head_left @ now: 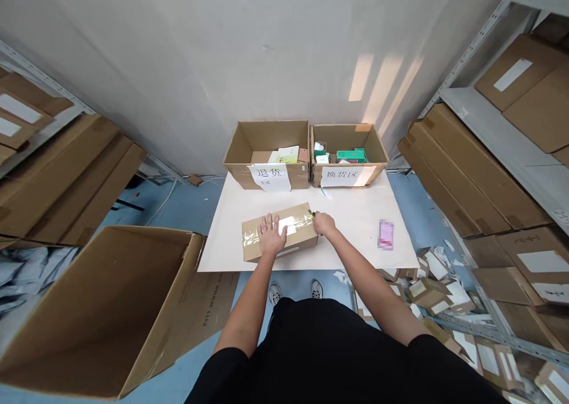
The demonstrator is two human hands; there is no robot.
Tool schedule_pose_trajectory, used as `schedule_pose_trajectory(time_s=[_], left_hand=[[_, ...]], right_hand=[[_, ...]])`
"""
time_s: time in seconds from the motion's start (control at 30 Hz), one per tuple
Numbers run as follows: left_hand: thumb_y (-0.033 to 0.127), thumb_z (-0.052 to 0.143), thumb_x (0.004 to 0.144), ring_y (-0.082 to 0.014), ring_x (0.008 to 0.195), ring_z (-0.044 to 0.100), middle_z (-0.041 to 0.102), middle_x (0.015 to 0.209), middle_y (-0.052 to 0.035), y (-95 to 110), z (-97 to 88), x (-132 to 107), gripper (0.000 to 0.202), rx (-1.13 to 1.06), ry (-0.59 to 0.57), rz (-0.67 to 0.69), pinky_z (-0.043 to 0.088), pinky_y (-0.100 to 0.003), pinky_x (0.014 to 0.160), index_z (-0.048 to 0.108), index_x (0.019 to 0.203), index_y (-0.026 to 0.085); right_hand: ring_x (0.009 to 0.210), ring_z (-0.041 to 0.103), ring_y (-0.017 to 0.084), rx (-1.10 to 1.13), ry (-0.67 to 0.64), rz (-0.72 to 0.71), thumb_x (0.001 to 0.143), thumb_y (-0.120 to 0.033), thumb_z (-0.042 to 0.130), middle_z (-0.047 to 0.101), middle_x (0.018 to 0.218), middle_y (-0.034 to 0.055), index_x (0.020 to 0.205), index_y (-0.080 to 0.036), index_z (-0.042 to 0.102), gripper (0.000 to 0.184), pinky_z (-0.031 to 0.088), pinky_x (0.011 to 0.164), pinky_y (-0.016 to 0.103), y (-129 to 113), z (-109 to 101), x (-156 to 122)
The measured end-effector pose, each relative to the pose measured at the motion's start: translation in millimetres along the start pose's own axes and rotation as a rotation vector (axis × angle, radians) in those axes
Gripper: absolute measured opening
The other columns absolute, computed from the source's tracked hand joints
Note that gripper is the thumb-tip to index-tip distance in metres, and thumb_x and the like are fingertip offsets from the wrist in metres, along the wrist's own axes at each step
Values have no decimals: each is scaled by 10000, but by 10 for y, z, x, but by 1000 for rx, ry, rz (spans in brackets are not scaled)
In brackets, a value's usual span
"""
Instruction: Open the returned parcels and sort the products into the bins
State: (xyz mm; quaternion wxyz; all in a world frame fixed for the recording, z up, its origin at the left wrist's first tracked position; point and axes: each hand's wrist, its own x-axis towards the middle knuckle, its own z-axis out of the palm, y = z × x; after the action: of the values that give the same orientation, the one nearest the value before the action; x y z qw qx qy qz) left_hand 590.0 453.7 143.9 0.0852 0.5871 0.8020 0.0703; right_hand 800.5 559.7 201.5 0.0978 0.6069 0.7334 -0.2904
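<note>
A taped brown cardboard parcel (297,231) with a white label lies on a white table (355,238). My left hand (272,233) rests flat on top of the parcel, fingers spread. My right hand (323,223) is closed round a small yellow-and-black cutter (312,214), whose tip touches the parcel's right end.
Two open labelled cartons (267,153) (347,154) with small packages stand at the table's far edge. A pink item (385,234) lies at the table's right. A large empty carton (102,309) stands on the floor at left. Opened boxes litter the floor at right (435,285). Shelves of cartons flank both sides.
</note>
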Motion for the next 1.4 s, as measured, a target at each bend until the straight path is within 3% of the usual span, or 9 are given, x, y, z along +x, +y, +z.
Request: schedule_pose_trajectory(time_s=[0.1,0.23,0.43,0.53,0.77,0.97,1.2,1.4], left_hand=[[615,264,1041,-327,1638,105,201,1767,-81,13,-22,-3,753,-7,-2,0,121,-552,1320,322,1674,211],[602,276,1042,-331,1637,105,204,1766,-90,35,-44,-5,749,-26,-8,0,113,-552,1319,329,1670,198],[631,264,1036,-326,1641,77,168,1775,-80,46,-34,-2,768,-46,-18,-6,97,-552,1320,312,1676,208],[638,259,1033,-322,1643,51,138,1782,-61,52,-32,-2,772,-61,-25,-14,80,-553,1323,296,1681,220],[605,274,1034,-321,1644,-19,88,1790,-30,52,-3,2,766,-75,-43,-22,48,-573,1322,207,1703,238],[617,243,1037,-313,1645,11,111,1787,-51,45,0,6,767,-56,-38,-20,57,-553,1324,261,1691,216],[655,245,1029,-319,1643,61,146,1779,-75,36,-42,9,793,-46,-32,-12,85,-556,1322,280,1684,211],[803,426,915,-356,1641,20,104,1785,-80,-4,-62,45,977,-60,-55,-58,113,-554,1320,278,1683,219]], right_hand=[[1212,692,302,-57,22,29,990,-209,557,710,1269,247,1336,-108,613,364,508,926,330,-45,36,-2],[1176,714,299,-69,8,58,978,-216,587,715,1258,248,1355,-111,607,393,528,922,328,-60,14,-29],[684,783,222,-30,-159,56,992,-236,566,773,1075,176,1170,-125,698,248,573,722,301,-77,-217,9],[606,764,207,-46,-202,66,969,-233,596,775,1041,171,1138,-111,702,234,577,676,293,-74,-278,-14],[602,761,215,-4,-204,66,954,-250,611,772,1013,173,1138,-107,698,249,586,680,309,-1,-126,-230],[551,734,195,27,-223,90,992,-309,578,770,1027,164,1085,-126,706,242,562,664,309,117,-19,-532],[605,719,161,121,-28,76,1116,-412,362,768,956,113,1195,-140,625,387,498,716,272,262,-46,-671],[816,732,193,218,86,53,1119,-389,367,764,1003,91,1254,-199,584,318,459,749,255,188,286,-756]])
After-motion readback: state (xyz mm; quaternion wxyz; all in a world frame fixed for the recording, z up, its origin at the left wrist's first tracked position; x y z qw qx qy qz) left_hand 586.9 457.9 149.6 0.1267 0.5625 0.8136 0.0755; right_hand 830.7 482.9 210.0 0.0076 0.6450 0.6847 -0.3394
